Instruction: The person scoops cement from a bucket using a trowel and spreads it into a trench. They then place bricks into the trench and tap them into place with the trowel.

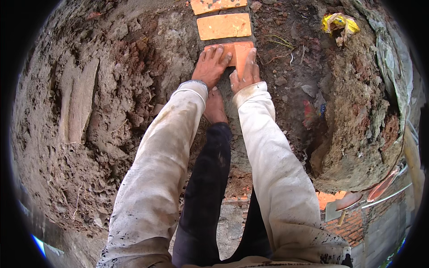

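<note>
An orange brick [227,47] lies crosswise at the near end of a row of bricks. My left hand [211,67] is on its left part, fingers curled over the top and thumb at the near edge. In my right hand [246,75] is a second orange brick [242,54], pointing lengthwise away from me. Its far end overlaps or abuts the right part of the crosswise one; I cannot tell which. My right fingers run along its right side. Beyond, a whole orange brick [224,27] and a dark-spotted brick [217,5] lie crosswise, with dark gaps between.
Rough soil banks flank the row. A flat grey slab [80,100] lies at left. To the right are a crumpled yellow wrapper [340,23] and a plastic sheet [391,62]. My bare foot [216,107] stands just behind my left hand. Brickwork [348,228] shows at lower right.
</note>
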Demonstrator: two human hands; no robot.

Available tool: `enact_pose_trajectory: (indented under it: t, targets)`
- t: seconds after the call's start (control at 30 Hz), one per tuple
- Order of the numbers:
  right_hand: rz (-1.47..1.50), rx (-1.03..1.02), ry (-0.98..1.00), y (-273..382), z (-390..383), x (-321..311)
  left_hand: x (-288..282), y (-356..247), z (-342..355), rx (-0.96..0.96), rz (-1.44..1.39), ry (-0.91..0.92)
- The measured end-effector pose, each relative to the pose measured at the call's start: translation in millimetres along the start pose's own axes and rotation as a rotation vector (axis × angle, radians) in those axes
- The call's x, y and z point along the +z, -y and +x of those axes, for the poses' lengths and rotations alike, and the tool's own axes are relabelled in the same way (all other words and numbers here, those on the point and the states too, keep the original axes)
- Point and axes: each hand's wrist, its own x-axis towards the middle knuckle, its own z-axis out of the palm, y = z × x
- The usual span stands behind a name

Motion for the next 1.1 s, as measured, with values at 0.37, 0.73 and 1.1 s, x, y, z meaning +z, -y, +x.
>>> enact_pose_trajectory:
  t: [0.37,0.73,1.1]
  targets:
    - [0.040,0.066,0.124,2,-10,-3,1,-1,1,0.015,0.009,-0.003]
    - [-0.135,0.085,0.177,4,-9,-8,1,-5,5,0.027,0.071,0.008]
    - [0.202,0.152,-0.049,21,-5,-50,-18,7,5,-0.094,-0.091,-0.095]
